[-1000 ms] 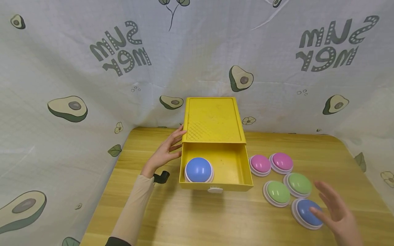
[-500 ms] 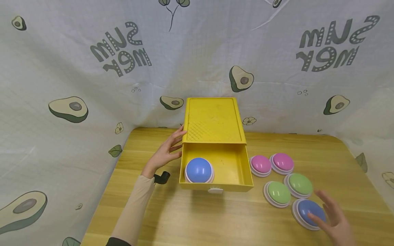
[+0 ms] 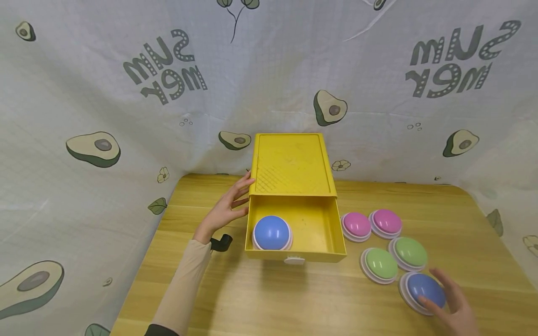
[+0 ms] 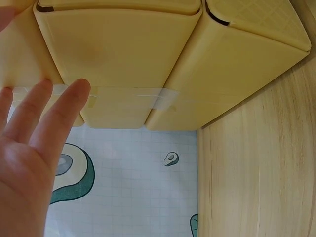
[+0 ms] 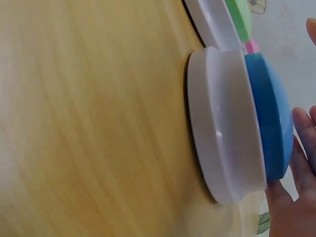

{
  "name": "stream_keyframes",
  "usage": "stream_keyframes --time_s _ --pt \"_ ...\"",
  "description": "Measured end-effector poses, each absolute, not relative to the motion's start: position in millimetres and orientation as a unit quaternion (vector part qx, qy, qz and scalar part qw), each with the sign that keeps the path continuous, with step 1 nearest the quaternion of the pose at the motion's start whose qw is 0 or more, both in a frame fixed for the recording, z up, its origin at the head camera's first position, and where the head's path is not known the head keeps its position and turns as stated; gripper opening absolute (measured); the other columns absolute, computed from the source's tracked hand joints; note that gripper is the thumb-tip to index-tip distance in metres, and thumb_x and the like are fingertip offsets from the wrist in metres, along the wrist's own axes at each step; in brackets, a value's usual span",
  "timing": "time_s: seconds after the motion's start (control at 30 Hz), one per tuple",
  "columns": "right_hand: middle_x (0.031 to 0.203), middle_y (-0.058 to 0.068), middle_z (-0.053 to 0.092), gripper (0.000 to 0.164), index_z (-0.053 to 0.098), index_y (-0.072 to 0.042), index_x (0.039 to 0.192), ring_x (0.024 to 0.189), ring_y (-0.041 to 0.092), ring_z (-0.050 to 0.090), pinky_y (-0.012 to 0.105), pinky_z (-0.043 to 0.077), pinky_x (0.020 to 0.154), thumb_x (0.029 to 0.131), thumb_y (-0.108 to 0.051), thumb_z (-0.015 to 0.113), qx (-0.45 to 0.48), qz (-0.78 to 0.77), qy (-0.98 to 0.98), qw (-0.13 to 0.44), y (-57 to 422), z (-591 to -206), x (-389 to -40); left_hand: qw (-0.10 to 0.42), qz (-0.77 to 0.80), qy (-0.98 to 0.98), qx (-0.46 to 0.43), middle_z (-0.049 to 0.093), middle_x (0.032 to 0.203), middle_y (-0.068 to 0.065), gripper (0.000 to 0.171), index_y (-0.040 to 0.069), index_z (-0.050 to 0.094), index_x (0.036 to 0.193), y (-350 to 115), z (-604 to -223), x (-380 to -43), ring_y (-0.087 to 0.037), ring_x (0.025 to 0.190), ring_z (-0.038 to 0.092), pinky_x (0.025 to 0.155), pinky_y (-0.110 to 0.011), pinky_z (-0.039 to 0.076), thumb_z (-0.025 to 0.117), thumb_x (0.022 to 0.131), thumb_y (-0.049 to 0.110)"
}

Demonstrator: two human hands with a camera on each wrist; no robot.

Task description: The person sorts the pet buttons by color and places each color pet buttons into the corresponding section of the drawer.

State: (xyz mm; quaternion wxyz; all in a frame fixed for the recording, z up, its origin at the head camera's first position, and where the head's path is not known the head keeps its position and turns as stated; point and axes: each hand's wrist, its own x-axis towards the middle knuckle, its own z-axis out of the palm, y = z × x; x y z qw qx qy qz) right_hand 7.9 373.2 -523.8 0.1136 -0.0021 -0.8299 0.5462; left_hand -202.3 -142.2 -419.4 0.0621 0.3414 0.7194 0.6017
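Observation:
A yellow drawer box (image 3: 294, 163) stands at the back of the table with its drawer (image 3: 317, 224) pulled out. Inside the drawer, at the front left, lies a blue dome button (image 3: 272, 232) on a white base. My left hand (image 3: 224, 210) rests its spread fingers on the box's left side; the left wrist view shows them against the yellow wall. Over at the right, my right hand (image 3: 451, 305) spreads thumb and fingers about a second blue dome button (image 3: 425, 290). In the right wrist view that button's white base (image 5: 222, 123) sits on the table, fingertips right at the dome.
Two green dome buttons (image 3: 381, 263) lie beside the right-hand blue one. Two pink dome buttons (image 3: 386, 221) are behind them, one close to the drawer's right side. A printed cloth (image 3: 378, 93) hangs behind the wooden table (image 3: 235, 298).
My right hand has come down and a little left, closer around the blue button on the table. The left hand, box and buttons stay in place.

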Motion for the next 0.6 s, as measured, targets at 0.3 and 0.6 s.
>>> stream_keyframes --time_s 0.3,0.6 --pt "0.129 -0.034 0.035 0.085 0.025 -0.023 0.152 0.119 -0.021 0.026 0.000 0.014 0.098 0.084 0.013 0.062 -0.025 0.492 -0.863 0.109 373.7 -533.2 11.3 0.058 0.598 0.721 0.344 0.009 0.160 -0.001 0.070 0.008 0.029 0.147 -143.6 -430.2 -207.9 -0.040 0.135 0.031 0.103 -0.053 0.037 0.060 0.088 -0.012" --pt "0.137 -0.031 0.031 0.092 0.024 -0.027 0.152 0.119 -0.020 0.024 -0.001 0.014 0.096 0.081 0.013 0.066 -0.015 0.479 -0.872 0.104 377.2 -538.0 10.7 0.062 0.606 0.713 0.346 0.007 0.158 -0.017 0.066 -0.003 0.027 0.144 -140.4 -408.0 -195.5 -0.048 0.133 0.028 0.102 -0.060 0.033 0.057 0.086 -0.017"
